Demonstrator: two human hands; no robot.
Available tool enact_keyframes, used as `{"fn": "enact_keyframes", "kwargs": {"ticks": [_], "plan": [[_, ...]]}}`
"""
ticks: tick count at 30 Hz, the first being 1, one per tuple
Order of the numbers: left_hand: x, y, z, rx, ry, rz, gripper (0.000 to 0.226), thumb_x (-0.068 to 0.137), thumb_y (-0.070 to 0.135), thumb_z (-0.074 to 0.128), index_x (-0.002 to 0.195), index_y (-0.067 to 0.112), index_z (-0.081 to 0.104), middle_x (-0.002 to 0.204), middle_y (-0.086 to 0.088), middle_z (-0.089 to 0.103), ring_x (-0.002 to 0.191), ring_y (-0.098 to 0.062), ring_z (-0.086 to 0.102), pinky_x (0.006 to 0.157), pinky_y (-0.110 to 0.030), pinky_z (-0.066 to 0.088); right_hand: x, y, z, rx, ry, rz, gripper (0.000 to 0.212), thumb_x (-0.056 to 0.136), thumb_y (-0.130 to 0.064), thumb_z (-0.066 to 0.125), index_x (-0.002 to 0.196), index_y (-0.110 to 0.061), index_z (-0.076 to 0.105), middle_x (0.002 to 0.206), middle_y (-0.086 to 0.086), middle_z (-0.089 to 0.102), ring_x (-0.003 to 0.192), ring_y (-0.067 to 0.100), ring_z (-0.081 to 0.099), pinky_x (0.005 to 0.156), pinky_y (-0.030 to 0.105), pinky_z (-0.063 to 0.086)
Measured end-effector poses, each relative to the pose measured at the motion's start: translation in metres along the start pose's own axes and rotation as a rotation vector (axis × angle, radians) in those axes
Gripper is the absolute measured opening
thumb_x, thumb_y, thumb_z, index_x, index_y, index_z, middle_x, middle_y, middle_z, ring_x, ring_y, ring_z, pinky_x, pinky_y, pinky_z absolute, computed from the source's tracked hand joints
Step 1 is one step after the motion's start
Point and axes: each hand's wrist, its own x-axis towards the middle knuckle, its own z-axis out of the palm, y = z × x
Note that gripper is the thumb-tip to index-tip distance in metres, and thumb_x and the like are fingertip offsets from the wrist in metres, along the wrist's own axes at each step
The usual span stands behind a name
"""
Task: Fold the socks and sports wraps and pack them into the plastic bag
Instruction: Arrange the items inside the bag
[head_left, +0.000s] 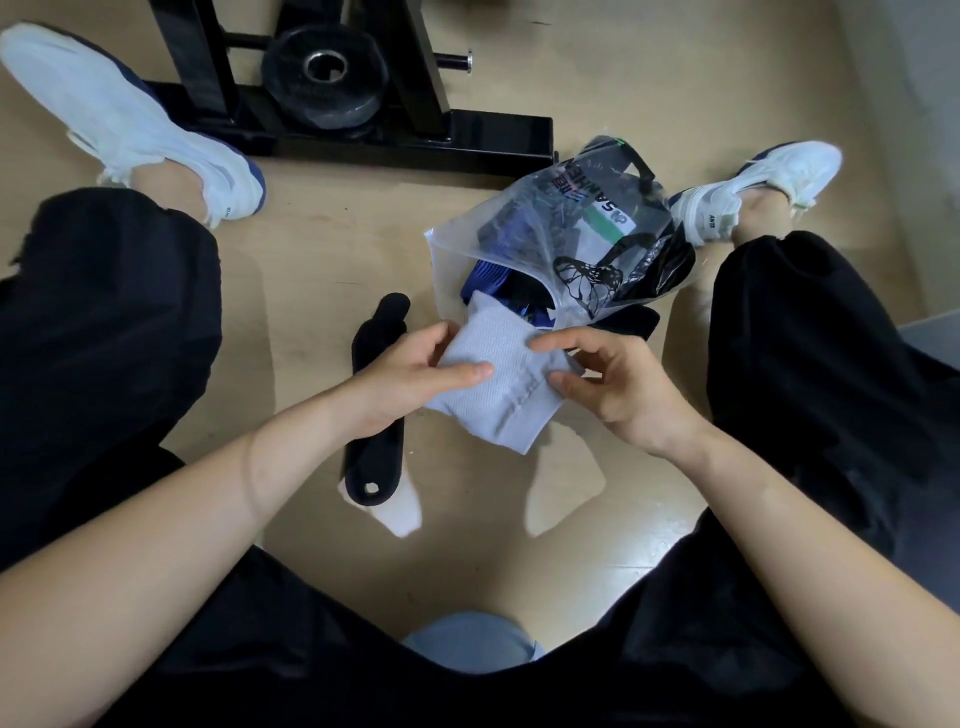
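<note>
Left grip (415, 376) and right grip (615, 387) pinch the grey sock (498, 387) by its edges, above the floor (311, 291) at the mouth of the plastic bag (462, 244). The bag's limp mouth may fold shut against the sock; the loose fold may spring open; the black wrap (375, 410) could be overlooked. Bag print unreadable upside down; shoe (712, 221) reads ANTA.

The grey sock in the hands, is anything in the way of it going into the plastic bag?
No, nothing visible is in the way. The left hand and right hand hold the grey sock right at the open mouth of the plastic bag. Blue fabric just inside the mouth might crowd it.
</note>
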Motion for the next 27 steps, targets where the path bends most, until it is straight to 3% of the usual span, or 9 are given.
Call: {"fn": "enact_keyframes", "kwargs": {"ticks": [2, 5, 7, 10, 12, 16, 20, 22, 27], "plan": [[-0.001, 0.0, 0.001, 0.086, 0.007, 0.003, 0.05, 0.075, 0.023, 0.084, 0.117, 0.014, 0.06, 0.111, -0.001, 0.073, 0.1, -0.014, 0.071, 0.079, -0.028, 0.057, 0.0, 0.001, -0.004, -0.002, 0.042, 0.029, 0.031, 0.089, 0.002, 0.068, 0.118, -0.011, 0.069, 0.087, -0.019, 0.065, 0.069, 0.005, 0.052, 0.07, 0.016, 0.045], [-0.003, 0.004, 0.005, 0.142, 0.101, 0.062, 0.034, 0.082, 0.006, 0.082, 0.107, 0.014, 0.061, 0.097, -0.003, 0.074, 0.078, -0.014, 0.069, 0.063, -0.029, 0.055, 0.0, 0.0, -0.006, -0.012, 0.096, 0.068, 0.031, 0.089, 0.003, 0.068, 0.117, -0.01, 0.07, 0.078, -0.022, 0.062, 0.063, 0.001, 0.053, 0.063, 0.011, 0.042], [-0.004, 0.004, 0.005, 0.247, 0.187, 0.14, 0.029, 0.081, 0.008, 0.082, 0.1, 0.016, 0.062, 0.088, 0.003, 0.075, 0.073, -0.013, 0.067, 0.066, -0.031, 0.054, 0.0, 0.0, -0.005, -0.026, 0.116, 0.097, 0.031, 0.088, 0.003, 0.068, 0.116, -0.01, 0.07, 0.083, -0.006, 0.066, 0.062, 0.001, 0.053, 0.058, 0.012, 0.043], [-0.007, 0.006, 0.011, 0.322, 0.261, 0.256, 0.024, 0.084, 0.014, 0.081, 0.099, 0.023, 0.065, 0.088, 0.011, 0.074, 0.079, -0.003, 0.066, 0.074, -0.017, 0.049, 0.0, -0.001, -0.003, -0.061, 0.103, 0.137, 0.031, 0.088, 0.0, 0.069, 0.115, -0.015, 0.07, 0.098, 0.017, 0.068, 0.067, 0.01, 0.054, 0.058, 0.021, 0.048], [-0.008, 0.009, 0.016, 0.261, 0.284, 0.252, 0.019, 0.088, 0.02, 0.077, 0.103, 0.026, 0.067, 0.095, 0.008, 0.074, 0.087, -0.002, 0.067, 0.08, -0.014, 0.049, -0.001, -0.003, -0.003, -0.032, 0.064, 0.14, 0.033, 0.088, 0.001, 0.069, 0.116, -0.015, 0.07, 0.102, 0.017, 0.068, 0.068, 0.01, 0.052, 0.062, 0.027, 0.05], [-0.003, 0.009, 0.017, 0.184, 0.318, 0.201, 0.03, 0.085, 0.03, 0.08, 0.112, 0.022, 0.07, 0.094, 0.004, 0.075, 0.085, -0.005, 0.067, 0.084, -0.022, 0.051, -0.002, -0.003, -0.002, -0.042, -0.012, 0.101, 0.034, 0.088, 0.001, 0.07, 0.117, -0.017, 0.07, 0.097, -0.001, 0.069, 0.068, 0.009, 0.049, 0.065, 0.023, 0.047], [-0.002, 0.003, 0.015, 0.24, 0.314, 0.225, 0.019, 0.078, 0.034, 0.075, 0.093, 0.023, 0.074, 0.082, 0.002, 0.072, 0.072, -0.009, 0.062, 0.073, -0.028, 0.05, 0.0, 0.0, 0.001, -0.034, -0.032, 0.127, 0.034, 0.088, 0.001, 0.07, 0.118, -0.015, 0.07, 0.099, 0.001, 0.069, 0.071, 0.013, 0.055, 0.067, 0.028, 0.052], [-0.005, 0.002, 0.016, 0.308, 0.327, 0.278, 0.02, 0.08, 0.026, 0.08, 0.097, 0.021, 0.073, 0.084, 0.001, 0.071, 0.071, -0.01, 0.061, 0.072, -0.023, 0.05, 0.001, 0.0, 0.003, 0.017, 0.003, 0.18, 0.033, 0.088, 0.001, 0.07, 0.117, -0.013, 0.07, 0.094, 0.01, 0.068, 0.069, 0.011, 0.057, 0.066, 0.023, 0.056], [-0.012, 0.002, 0.027, 0.462, 0.22, 0.415, 0.029, 0.082, 0.007, 0.081, 0.103, 0.025, 0.071, 0.086, 0.011, 0.065, 0.072, -0.006, 0.061, 0.069, -0.016, 0.049, 0.002, -0.004, 0.01, 0.377, 0.068, 0.296, 0.032, 0.086, 0.008, 0.069, 0.114, -0.006, 0.065, 0.117, 0.032, 0.058, 0.081, 0.022, 0.068, 0.073, 0.036, 0.062]]}}
